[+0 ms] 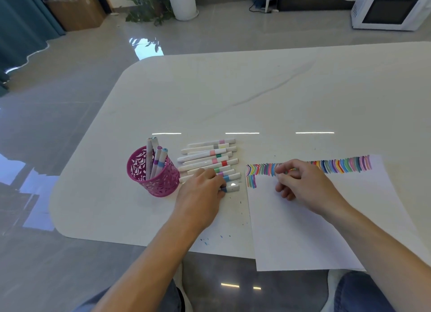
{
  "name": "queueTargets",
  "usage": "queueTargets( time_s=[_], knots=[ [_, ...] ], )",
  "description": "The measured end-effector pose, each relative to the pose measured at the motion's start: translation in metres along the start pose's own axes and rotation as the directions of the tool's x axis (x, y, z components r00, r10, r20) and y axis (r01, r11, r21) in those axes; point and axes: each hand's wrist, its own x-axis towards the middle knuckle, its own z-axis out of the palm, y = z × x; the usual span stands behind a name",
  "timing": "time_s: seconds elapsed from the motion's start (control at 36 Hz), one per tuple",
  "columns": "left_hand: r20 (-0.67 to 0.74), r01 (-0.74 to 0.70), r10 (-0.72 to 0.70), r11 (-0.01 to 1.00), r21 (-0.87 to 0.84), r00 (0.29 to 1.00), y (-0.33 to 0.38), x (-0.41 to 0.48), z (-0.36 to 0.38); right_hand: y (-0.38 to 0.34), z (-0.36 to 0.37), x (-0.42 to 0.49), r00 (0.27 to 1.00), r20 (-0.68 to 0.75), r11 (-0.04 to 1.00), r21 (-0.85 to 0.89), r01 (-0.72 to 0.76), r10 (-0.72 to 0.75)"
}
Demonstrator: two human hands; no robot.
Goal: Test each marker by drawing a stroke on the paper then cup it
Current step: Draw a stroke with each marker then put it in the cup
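A row of several white markers [210,159] with coloured bands lies on the table left of the paper. My left hand [200,192] rests on the nearest end of the row, its fingers closed on a marker with a dark blue band [231,188]. The white paper [298,223] carries a band of coloured strokes [342,166] along its top edge and a short second row [251,181] at the left. My right hand [300,183] sits on the paper below the strokes, fingers curled around a marker [291,170] that is mostly hidden. A pink mesh cup [151,174] holds several markers.
The white table [233,90] has a rounded left corner and its near edge lies just below the paper, which overhangs it. Small ink specks [206,241] dot the surface near that edge. My knees show below. A microwave [389,7] and a plant [147,3] stand on the floor beyond.
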Motion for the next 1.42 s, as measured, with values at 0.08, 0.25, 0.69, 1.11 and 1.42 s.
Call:
queueTargets(
  time_s=[0.08, 0.25, 0.69, 1.11, 1.42],
  knots=[
    [0.014, -0.001, 0.0, 1.0, 0.012, 1.0, 0.0, 0.0, 0.001, 0.0, 0.0, 0.001, 1.0, 0.001, 1.0, -0.004, -0.003, 0.003],
    [0.0, 0.014, -0.014, 0.999, -0.052, 1.0, 0.001, 0.002, -0.003, 0.001, 0.004, -0.001, 1.0, -0.025, 1.0, 0.016, 0.003, -0.002],
    [-0.118, -0.014, -0.081, 0.767, -0.641, 0.99, 0.027, 0.009, -0.019, -0.005, 0.013, -0.007, 0.997, -0.059, 0.979, 0.199, 0.054, -0.043],
    [-0.064, 0.059, -0.202, 0.549, -0.834, 0.977, 0.049, 0.019, -0.011, -0.017, 0.011, -0.02, 0.944, 0.124, 0.952, 0.075, 0.298, -0.305],
    [-0.139, -0.304, 0.285, 0.942, -0.144, 0.948, 0.033, 0.017, 0.016, -0.005, 0.008, -0.016, 0.877, 0.136, 0.787, -0.395, 0.474, -0.46]
  ],
)
